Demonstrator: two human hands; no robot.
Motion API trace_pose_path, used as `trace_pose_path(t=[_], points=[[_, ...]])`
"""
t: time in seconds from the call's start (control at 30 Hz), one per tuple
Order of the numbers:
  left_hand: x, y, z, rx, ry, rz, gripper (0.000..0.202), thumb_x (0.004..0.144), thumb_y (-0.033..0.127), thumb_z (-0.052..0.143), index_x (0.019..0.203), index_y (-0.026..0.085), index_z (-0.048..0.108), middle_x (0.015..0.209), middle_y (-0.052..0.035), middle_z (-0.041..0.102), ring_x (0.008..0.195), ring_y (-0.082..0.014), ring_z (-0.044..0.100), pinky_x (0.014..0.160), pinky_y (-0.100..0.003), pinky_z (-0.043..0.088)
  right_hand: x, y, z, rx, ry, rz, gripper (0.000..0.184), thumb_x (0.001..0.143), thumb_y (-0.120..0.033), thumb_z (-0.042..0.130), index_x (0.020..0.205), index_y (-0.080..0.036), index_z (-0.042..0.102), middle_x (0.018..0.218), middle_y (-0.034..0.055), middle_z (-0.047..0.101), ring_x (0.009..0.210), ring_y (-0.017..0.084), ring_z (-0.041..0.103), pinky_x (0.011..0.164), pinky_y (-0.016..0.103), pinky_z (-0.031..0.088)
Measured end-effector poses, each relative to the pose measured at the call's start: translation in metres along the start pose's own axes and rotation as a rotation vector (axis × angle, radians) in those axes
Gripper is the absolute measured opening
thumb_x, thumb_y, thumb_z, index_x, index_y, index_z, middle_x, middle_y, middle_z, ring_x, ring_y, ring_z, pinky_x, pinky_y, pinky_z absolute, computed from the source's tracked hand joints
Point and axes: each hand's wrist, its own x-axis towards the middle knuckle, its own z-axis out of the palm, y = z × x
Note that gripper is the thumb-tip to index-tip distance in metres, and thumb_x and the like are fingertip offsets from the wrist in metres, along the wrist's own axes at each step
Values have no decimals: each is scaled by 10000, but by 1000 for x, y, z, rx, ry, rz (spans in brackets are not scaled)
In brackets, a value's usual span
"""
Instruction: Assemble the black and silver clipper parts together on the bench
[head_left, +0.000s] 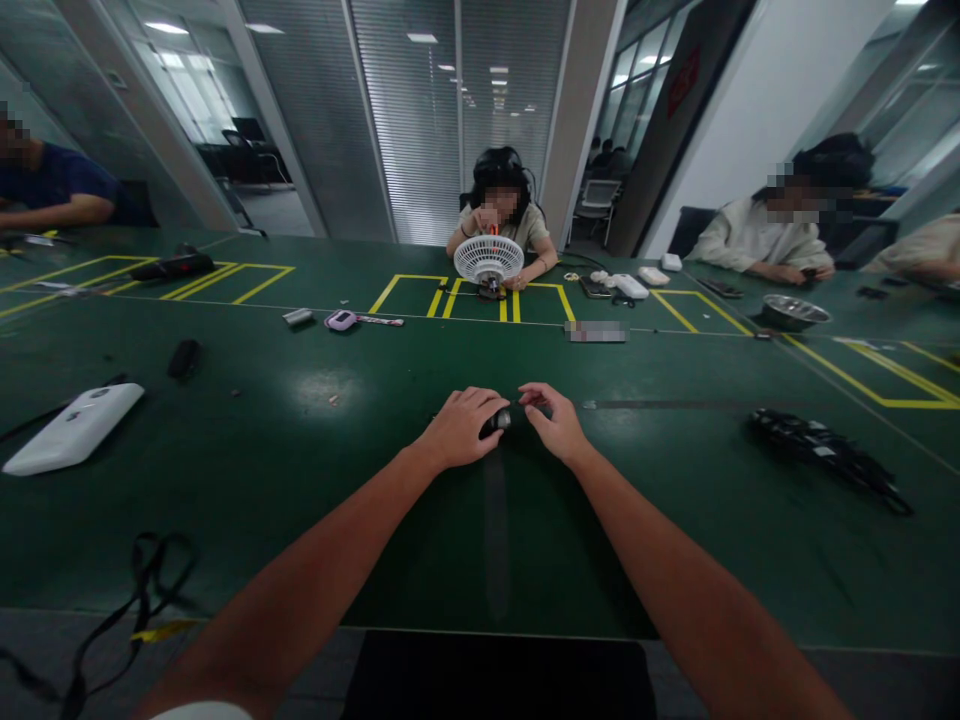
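My left hand [466, 428] is closed from above round a small dark object [495, 421] with a greyish, rounded end, low over the green table [420, 530]. The fingers hide most of it, so its kind does not show. Just to its right, my right hand [553, 424] has its fingers curled toward the thumb in a loose pinch. Whatever lies between those fingertips is too small to make out. A narrow gap separates the two hands.
At left lie a white flat device [75, 428], a black case [184, 358] and a black strap [142, 590]. A folded black umbrella [829, 450] lies right. Across the table a person [540, 225] handles a white fan [489, 258]; a metal bowl [795, 311] stands far right.
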Motion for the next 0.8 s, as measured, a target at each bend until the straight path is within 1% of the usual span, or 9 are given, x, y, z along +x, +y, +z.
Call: trace_pose_path(t=[0.07,0.13,0.2,0.27,0.33,0.43,0.5,0.63,0.8], points=[[-1,-2,-10,2,68,-7,434,833,323,599,1254,227,554,1256,-91,567,1161,-282,502,983,-446,401,0,1,0,11,3,13,272,821,-201,527,1083,-192,601,925,39,648,864,169,614,836,342,486],[-5,-14,-26,18,191,-67,377,862,321,557,1220,206,571,1223,-93,585,1138,-265,517,984,-422,407,0,1,1,23,-2,22,272,821,-198,528,1082,-188,604,929,41,649,869,168,616,829,336,485],[-14,-38,-46,68,312,-182,323,892,323,505,1169,182,590,1164,-97,612,1095,-251,540,975,-404,417,0,2,2,29,-3,29,269,817,-194,531,1075,-186,609,924,41,651,866,167,617,823,333,485],[-30,-70,-67,162,361,-322,302,894,331,485,1115,170,614,1114,-103,629,1068,-259,551,972,-411,420,0,3,4,30,6,36,265,812,-192,534,1065,-186,612,911,40,656,850,165,619,815,331,485],[-50,-105,-85,296,304,-505,337,874,358,500,1114,157,624,1131,-122,623,1068,-289,544,956,-445,426,-1,3,5,28,17,38,265,805,-190,537,1058,-185,615,902,38,659,832,162,618,807,329,486],[-85,-150,-107,415,86,-754,469,866,397,495,1249,135,564,1255,-167,553,1122,-341,501,910,-522,436,-1,3,4,22,26,29,268,799,-180,534,1052,-183,621,899,39,661,827,162,617,805,330,488],[-106,-171,-119,469,-20,-891,508,866,413,488,1289,136,535,1297,-178,520,1136,-353,479,889,-551,437,-1,3,3,18,34,28,266,797,-173,529,1045,-184,624,896,40,660,828,162,616,804,331,489],[-142,-200,-135,596,-55,-1116,617,850,469,467,1363,127,459,1360,-200,459,1148,-368,458,865,-527,448,-2,4,2,12,48,43,265,794,-163,520,1036,-182,628,891,41,659,823,158,616,799,324,488],[-172,-225,-142,603,-140,-1209,611,863,447,383,1387,138,439,1423,-196,418,1212,-370,432,881,-470,434,-2,9,2,25,27,49,263,799,-158,519,1036,-179,630,903,41,659,832,157,614,788,322,488]])
